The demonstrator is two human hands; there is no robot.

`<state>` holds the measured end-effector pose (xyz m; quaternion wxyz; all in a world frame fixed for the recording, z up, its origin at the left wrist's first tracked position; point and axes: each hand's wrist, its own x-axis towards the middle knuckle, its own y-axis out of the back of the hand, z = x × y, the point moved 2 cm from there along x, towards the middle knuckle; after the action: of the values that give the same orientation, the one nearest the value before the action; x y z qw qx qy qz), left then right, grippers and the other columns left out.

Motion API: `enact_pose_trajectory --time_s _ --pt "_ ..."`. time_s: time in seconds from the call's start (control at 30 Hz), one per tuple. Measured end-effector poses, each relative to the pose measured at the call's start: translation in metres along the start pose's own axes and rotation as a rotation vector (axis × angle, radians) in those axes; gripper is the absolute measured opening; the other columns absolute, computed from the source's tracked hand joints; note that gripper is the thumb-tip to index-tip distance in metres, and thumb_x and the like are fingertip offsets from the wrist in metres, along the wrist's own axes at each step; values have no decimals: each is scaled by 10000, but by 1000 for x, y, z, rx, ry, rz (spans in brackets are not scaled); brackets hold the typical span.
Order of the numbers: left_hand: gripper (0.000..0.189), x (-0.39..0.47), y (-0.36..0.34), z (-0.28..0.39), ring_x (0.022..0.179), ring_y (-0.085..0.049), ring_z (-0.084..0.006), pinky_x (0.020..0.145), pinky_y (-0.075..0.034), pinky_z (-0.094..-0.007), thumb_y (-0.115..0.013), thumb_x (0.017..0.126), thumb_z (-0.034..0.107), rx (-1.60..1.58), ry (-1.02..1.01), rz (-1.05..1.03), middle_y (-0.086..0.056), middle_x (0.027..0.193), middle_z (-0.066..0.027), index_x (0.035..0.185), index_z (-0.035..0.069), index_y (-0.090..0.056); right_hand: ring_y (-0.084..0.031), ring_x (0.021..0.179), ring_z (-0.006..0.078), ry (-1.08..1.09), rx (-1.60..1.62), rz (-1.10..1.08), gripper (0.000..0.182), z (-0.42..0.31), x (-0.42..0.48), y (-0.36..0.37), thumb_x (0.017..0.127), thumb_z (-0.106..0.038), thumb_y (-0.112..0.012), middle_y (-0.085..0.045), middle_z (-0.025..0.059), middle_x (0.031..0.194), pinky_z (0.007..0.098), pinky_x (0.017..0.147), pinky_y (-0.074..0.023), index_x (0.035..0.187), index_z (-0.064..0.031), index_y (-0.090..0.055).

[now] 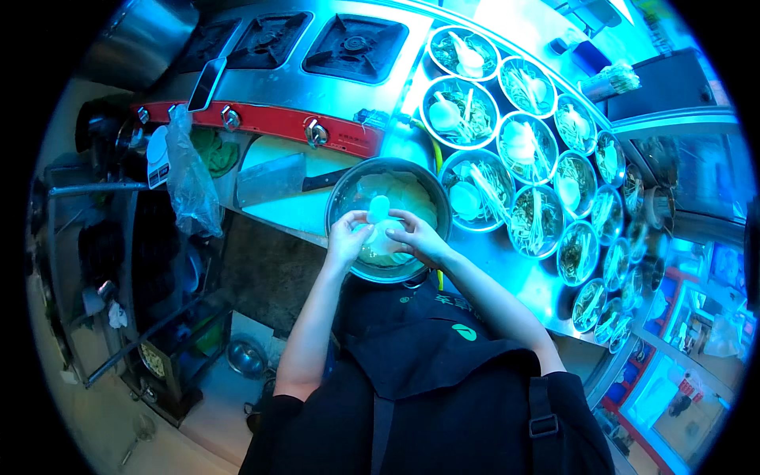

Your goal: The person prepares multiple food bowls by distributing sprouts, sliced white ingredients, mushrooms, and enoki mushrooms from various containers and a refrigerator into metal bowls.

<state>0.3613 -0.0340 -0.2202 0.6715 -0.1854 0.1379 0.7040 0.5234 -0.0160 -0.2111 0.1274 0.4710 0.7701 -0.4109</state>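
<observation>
A round metal pot (442,205) close to my body holds many thin pale round slices (409,187). Above it my left hand (350,237) and my right hand (415,234) are close together, fingers curled around pale slices. One small round slice (379,208) stands up between the fingertips of both hands, and larger pale slices show below it. Right of the pot stand several metal bowls (477,189) of shredded vegetables, many with pale round slices on top. A cleaver (273,178) lies on the white cutting board (291,205) to the left.
A gas stove (285,89) with several burners and a red knob panel (267,126) lies beyond the board. A phone (206,84) stands at its edge, a plastic bag (190,178) hanging below. A green cloth (214,153) and a white scale (158,157) are at the left.
</observation>
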Motion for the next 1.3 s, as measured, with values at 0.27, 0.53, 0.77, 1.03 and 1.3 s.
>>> enact_pose_trajectory --time_s 0.27,0.53,0.77,1.03,1.3 --pt "176 7 -7 13 740 -566 -115 668 -455 -237 -569 757 19 -8 202 -169 -583 821 -61 932 3 -551 -558 797 135 151 -501 134 322 4 -2 31 764 -19 -562 -583 68 881 257 715 -449 1077 6 -490" --pt "120 23 -4 13 749 -577 -124 678 -451 -245 -574 745 43 219 20 -269 -595 787 -71 851 -15 -574 -551 819 148 183 233 203 202 -5 0 30 768 -73 -603 -547 62 913 260 728 -464 937 -31 -501" --pt "337 37 0 25 889 -563 -253 740 -445 -315 -667 672 120 892 -372 -205 -563 968 -144 972 39 -539 -534 656 88 397 -309 354 180 -21 16 28 726 -103 -639 -567 33 731 213 589 -439 835 -18 -523" --pt "336 19 -9 -12 885 -561 -277 696 -452 -402 -667 637 228 1497 -297 -472 -560 947 -117 941 127 -564 -535 673 81 417 -362 524 201 -25 -20 44 722 -119 -632 -574 42 748 208 604 -433 853 -14 -522" --pt "163 38 11 26 684 -600 -191 631 -456 -327 -575 765 160 676 -36 -361 -623 737 -125 875 54 -633 -551 720 92 429 -154 532 164 -25 -37 36 771 -90 -581 -592 69 814 213 624 -442 901 -12 -520"
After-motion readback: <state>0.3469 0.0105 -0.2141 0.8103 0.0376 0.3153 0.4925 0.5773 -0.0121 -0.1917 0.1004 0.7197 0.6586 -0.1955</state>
